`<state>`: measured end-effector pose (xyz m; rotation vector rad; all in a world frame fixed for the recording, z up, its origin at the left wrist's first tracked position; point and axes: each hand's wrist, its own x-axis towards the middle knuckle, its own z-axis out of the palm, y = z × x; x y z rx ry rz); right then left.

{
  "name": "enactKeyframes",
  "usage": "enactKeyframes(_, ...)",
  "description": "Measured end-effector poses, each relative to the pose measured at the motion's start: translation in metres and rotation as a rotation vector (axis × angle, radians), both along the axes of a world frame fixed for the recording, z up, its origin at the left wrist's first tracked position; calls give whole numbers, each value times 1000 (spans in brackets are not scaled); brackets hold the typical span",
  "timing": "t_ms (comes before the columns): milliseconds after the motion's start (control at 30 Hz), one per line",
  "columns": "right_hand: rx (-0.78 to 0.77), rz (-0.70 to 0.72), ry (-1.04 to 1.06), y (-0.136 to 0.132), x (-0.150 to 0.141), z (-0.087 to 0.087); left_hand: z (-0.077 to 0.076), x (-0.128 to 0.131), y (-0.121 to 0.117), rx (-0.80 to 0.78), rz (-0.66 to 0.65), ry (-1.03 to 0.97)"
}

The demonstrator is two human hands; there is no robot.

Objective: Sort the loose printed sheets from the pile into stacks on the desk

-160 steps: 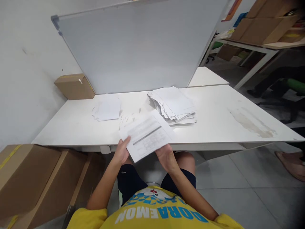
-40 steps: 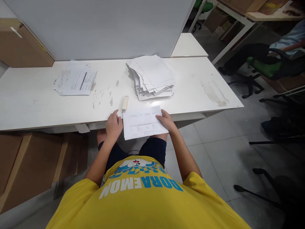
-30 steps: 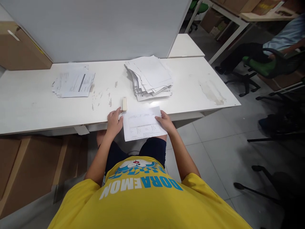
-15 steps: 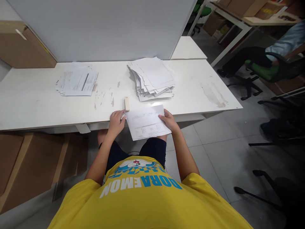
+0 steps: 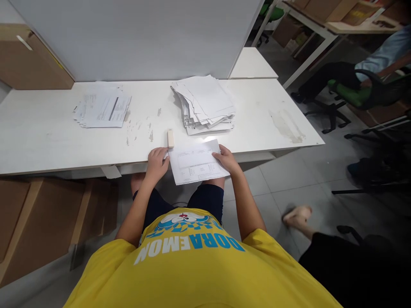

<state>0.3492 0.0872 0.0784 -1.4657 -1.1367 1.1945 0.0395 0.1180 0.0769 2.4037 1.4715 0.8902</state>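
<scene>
A white printed sheet of paper lies across the table's front edge, over my lap. On its right edge my right hand is closed, thumb on top and fingers underneath. At the upper left edge, my left hand has its fingers curled, with a bit of white between thumb and forefinger that seems to be the paper's edge. Just beyond that hand stands a small cream-coloured block-like object, its near end touching or close to the sheet. Whether more than one sheet is held I cannot tell.
A thick, uneven stack of papers lies behind the sheet, and a thinner pile at left. A grey partition backs the white table. Cardboard boxes stand lower left. At right are chairs, a seated person and another person's leg.
The sheet has shifted slightly up and left, its near edge tipped up a little. Both hands keep their places. A person's foot and dark-clothed leg have come into view at lower right.
</scene>
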Motion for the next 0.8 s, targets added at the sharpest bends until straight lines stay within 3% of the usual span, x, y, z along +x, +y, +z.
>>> enactKeyframes(333, -1, -52, -74, -2, -11, 6, -1, -2, 0, 8, -29, -35)
enactKeyframes(500, 2, -52, -67, -4, -10, 6, 4, 1, 8, 42, -205, -51)
enactKeyframes(600, -9, -51, -54, -4, -10, 4, -2, 4, 16, 84, -264, 20)
enactKeyframes(800, -8, -44, -1, -2, -8, 2, -19, 4, 22, 143, -252, 85)
